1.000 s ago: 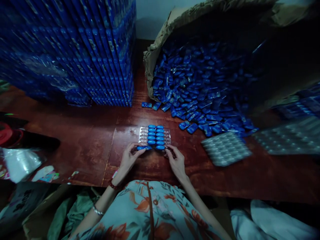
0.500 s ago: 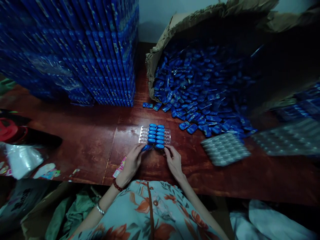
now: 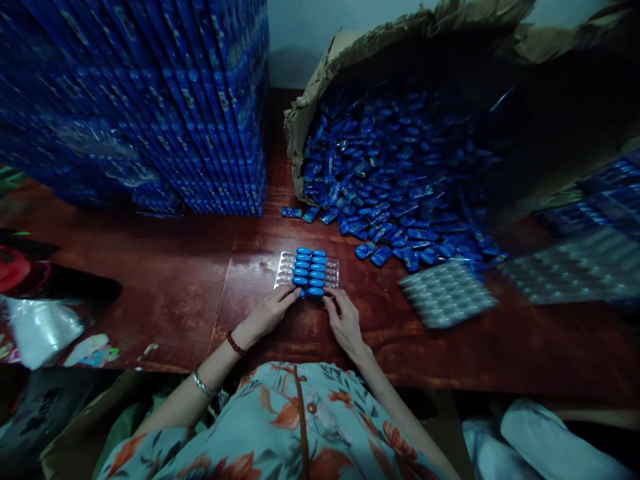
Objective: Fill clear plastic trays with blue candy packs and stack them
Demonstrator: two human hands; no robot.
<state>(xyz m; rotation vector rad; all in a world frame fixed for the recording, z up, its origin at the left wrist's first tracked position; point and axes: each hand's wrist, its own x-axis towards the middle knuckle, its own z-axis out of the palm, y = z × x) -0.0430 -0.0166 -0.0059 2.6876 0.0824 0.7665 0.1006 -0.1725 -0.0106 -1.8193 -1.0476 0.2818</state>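
Note:
A clear plastic blister tray [image 3: 332, 271] lies on the table before me. Glossy blue packets [image 3: 310, 268] fill its two middle columns, while the outer cavities show clear. My left hand [image 3: 270, 312] pinches a small blue packet [image 3: 302, 293] at the near end of the left column. The packet is partly covered by the fingertips. On the other side, my right hand [image 3: 345, 327] has thumb and forefinger closed at the tray's near right corner, beside the nearest blue packet of the right column.
Loose blue packets [image 3: 380, 180] spill from a torn cardboard box [image 3: 300, 127] at the back. Tall blue stacks [image 3: 200, 120] stand at the left. Trays [image 3: 447, 293] lie to the right. A red-lidded dark bottle [image 3: 60, 281] and a plastic bag [image 3: 43, 327] lie far left.
My left hand has shifted right, bringing the blue packet from beside the tray to the left column's near end. My right hand stays by the tray's corner. The view has turned slightly.

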